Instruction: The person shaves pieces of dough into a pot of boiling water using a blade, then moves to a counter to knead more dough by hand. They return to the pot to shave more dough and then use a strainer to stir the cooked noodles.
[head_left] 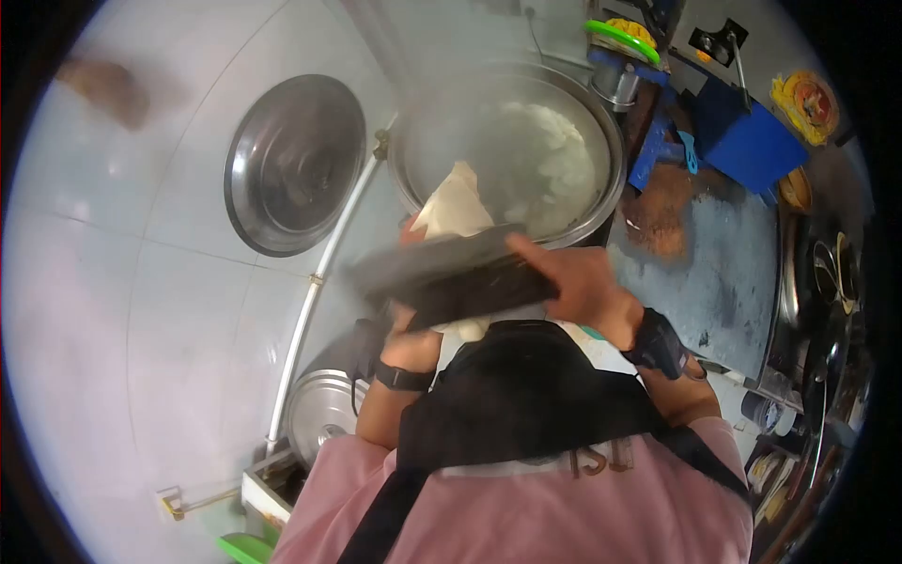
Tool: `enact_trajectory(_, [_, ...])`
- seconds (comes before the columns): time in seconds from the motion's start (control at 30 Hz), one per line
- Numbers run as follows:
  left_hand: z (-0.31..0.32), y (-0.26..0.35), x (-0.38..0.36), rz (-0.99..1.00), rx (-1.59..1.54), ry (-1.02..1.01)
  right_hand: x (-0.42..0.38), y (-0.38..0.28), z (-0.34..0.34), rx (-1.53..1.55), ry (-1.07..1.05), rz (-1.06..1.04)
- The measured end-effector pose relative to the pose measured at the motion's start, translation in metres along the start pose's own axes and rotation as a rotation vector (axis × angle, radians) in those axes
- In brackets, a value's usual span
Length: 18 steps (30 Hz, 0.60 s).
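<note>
My right hand (587,287) is closed on the end of a wide, dark flat blade (479,291), smeared by motion. Under the blade, my left hand (404,320) supports a lump of pale dough (453,202), and most of that hand is hidden. The dough's pointed end reaches over the near rim of a large metal pot (611,202). Steam rises from the cloudy water, where pale pieces (568,169) float toward the right side.
A round metal lid (296,164) leans against the white tiled wall, beside a slanting white pipe (315,282). At right lie a grey worktop (714,273), a blue box (747,136) and several utensils. Another lid (324,409) is low at left.
</note>
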<state>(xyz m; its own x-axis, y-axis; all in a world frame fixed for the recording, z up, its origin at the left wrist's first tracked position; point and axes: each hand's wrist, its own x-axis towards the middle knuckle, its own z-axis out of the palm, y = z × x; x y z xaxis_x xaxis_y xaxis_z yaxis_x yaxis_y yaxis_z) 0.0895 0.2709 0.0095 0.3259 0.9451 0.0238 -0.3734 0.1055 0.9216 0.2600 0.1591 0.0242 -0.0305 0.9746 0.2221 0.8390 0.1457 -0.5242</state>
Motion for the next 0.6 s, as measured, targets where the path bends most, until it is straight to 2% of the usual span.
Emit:
enact_trajectory(0.03, [-0.008,0.005,0.006,-0.347,-0.479,0.019,-0.004,0.020,0.005,-0.001,0.034,0.060])
enact_trajectory(0.07, [-0.009,0.012,0.006,-0.256,-0.301,-0.120,-0.011,0.038,0.009,-0.054,0.096,0.153])
enact_trajectory(0.1, [-0.007,0.016,0.006,-0.347,-0.472,-0.111,-0.015,0.044,0.006,-0.056,0.087,0.142])
enact_trajectory(0.17, [0.000,0.023,0.003,-0.211,-0.204,-0.067,-0.021,0.049,0.004,-0.051,0.114,0.356])
enact_trajectory(0.2, [-0.005,0.014,0.008,-0.294,-0.364,-0.089,-0.016,0.035,0.005,0.022,0.254,0.190])
enact_trajectory(0.23, [-0.013,0.001,0.014,-0.376,-0.522,-0.113,-0.009,0.016,0.002,0.025,0.254,0.197])
enact_trajectory(0.27, [-0.019,-0.016,0.009,-0.262,-0.570,-0.068,0.002,-0.003,-0.003,0.077,0.196,0.054])
enact_trajectory(0.3, [-0.018,-0.018,0.024,-0.175,-0.165,-0.190,0.008,-0.014,-0.009,0.128,0.141,-0.090])
enact_trajectory(0.33, [-0.009,-0.010,0.016,0.056,0.142,-0.196,0.009,-0.018,-0.013,0.133,0.153,-0.080])
enact_trajectory(0.37, [-0.001,0.000,0.004,0.289,0.442,-0.194,0.011,-0.021,-0.016,0.105,0.041,-0.020])
enact_trajectory(0.4, [0.000,0.015,0.012,-0.303,-0.158,-0.147,0.013,-0.022,-0.018,0.074,-0.078,0.032])
enact_trajectory(0.43, [0.000,0.015,0.010,-0.297,-0.165,-0.142,0.009,-0.008,-0.014,0.068,-0.083,0.024])
enact_trajectory(0.5, [-0.001,0.013,0.006,-0.333,-0.390,-0.063,-0.010,0.036,-0.001,-0.077,0.066,0.181])
enact_trajectory(0.53, [-0.005,0.012,0.007,-0.322,-0.361,-0.118,-0.014,0.044,0.001,-0.080,0.057,0.165])
enact_trajectory(0.6, [-0.009,0.012,0.011,-0.331,-0.365,-0.119,-0.021,0.049,0.001,-0.109,0.113,0.340])
